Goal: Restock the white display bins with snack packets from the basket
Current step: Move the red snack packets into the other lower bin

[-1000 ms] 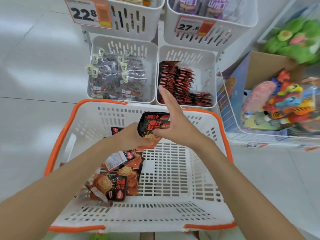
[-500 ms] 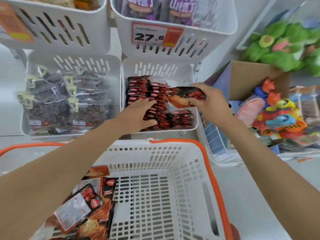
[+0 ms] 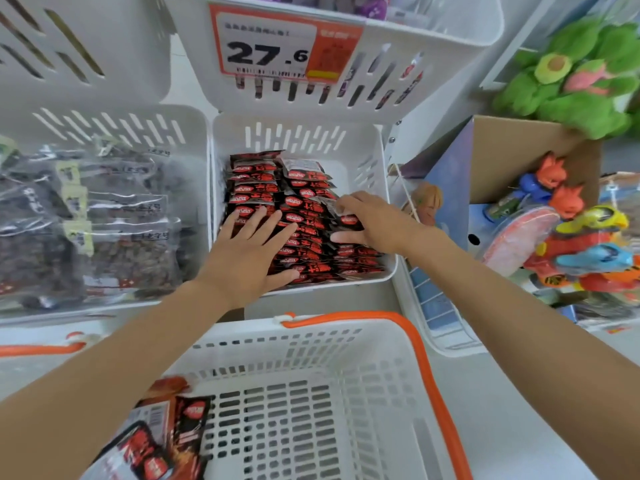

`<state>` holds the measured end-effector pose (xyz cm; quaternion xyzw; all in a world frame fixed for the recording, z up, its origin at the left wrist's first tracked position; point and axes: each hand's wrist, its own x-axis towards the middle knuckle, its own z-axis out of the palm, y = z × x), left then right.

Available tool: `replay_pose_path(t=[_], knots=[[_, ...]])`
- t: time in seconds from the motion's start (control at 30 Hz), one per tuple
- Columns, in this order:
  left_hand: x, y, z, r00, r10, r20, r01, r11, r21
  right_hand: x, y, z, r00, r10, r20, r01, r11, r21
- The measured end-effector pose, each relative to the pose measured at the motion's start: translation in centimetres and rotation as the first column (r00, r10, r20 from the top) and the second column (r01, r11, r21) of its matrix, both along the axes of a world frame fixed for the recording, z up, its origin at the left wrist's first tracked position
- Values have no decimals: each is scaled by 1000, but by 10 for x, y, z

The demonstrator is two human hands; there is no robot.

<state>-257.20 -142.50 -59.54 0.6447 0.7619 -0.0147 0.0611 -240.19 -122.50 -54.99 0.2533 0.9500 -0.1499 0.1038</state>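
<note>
- Right, far left of frame: white side bin point(image 3: 104, 119) holds clear bags of dark snacks point(image 3: 104, 230).
- Lower left: loose packets point(image 3: 166, 441) lie in the left corner of the orange-rimmed basket point(image 3: 346, 375), partly hidden by the left forearm.
- Centre: left hand point(image 3: 247, 251) released, fingers straight and spread, pressing flat on the rows of red packets point(image 3: 256, 181) in the centre bin point(image 3: 360, 143).
- Top centre: price tag point(image 3: 266, 51) reading 27.6 on the upper bin.
- Right of centre: right hand point(image 3: 374, 220) grasps a single packet point(image 3: 349, 220) between thumb and fingers at the right-hand row, inside the same bin.
- Right edge: cardboard box point(image 3: 519, 154) with colourful toys point(image 3: 581, 244); green plush point(image 3: 581, 77) upper right.
</note>
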Motion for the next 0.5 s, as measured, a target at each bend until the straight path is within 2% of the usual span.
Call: replay_pose_path(t=[0.07, 0.2, 0.27, 0.33, 0.43, 0.5], knots=[[0, 0, -1, 1000, 2, 8, -2, 1000, 8, -6, -1, 4, 996, 34, 85, -36, 999, 21], [0, 1, -2, 1000, 3, 11, -3, 1000, 12, -10, 0, 11, 968, 149, 202, -196, 952, 235], [0, 1, -1, 1000, 5, 18, -5, 1000, 14, -10, 0, 8, 959, 166, 230, -222, 945, 241], [1, 1, -1, 999, 9, 31, -10, 1000, 24, -8, 3, 1, 977, 124, 174, -147, 981, 126], [1, 0, 0, 999, 7, 36, -8, 1000, 29, -6, 1, -6, 995, -74, -64, 64, 987, -146], [1, 0, 0, 999, 9, 40, -10, 1000, 29, -9, -10, -15, 965, -183, -187, 148, 972, -183]])
